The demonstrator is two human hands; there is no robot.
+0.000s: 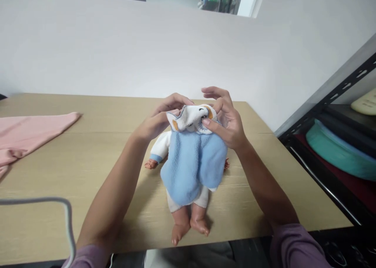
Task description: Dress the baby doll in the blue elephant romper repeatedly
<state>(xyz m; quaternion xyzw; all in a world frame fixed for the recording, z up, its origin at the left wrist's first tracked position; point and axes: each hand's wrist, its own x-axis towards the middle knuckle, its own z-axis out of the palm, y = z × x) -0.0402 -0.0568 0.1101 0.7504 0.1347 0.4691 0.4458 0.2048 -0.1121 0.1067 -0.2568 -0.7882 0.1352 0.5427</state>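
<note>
Both hands hold a small blue fleece garment [188, 164] up over a baby doll [180, 221] lying on its back on the table. Its top edge is folded over, showing a white lining with orange and dark printed marks. My left hand [164, 115] pinches the upper left corner. At the upper right, my right hand [226, 121] has its thumb pressed on the white lining, with some fingers raised behind. The doll wears white clothing with a blue cuff. Its bare feet point toward me, and the garment hides its head and chest.
A pink cloth [32, 136] lies on the left of the wooden table [111, 142]. A grey cable or tube [69, 221] curves at the lower left. On the right, a black shelf rack [331, 84] holds a teal basin [337, 152]. A white wall stands behind.
</note>
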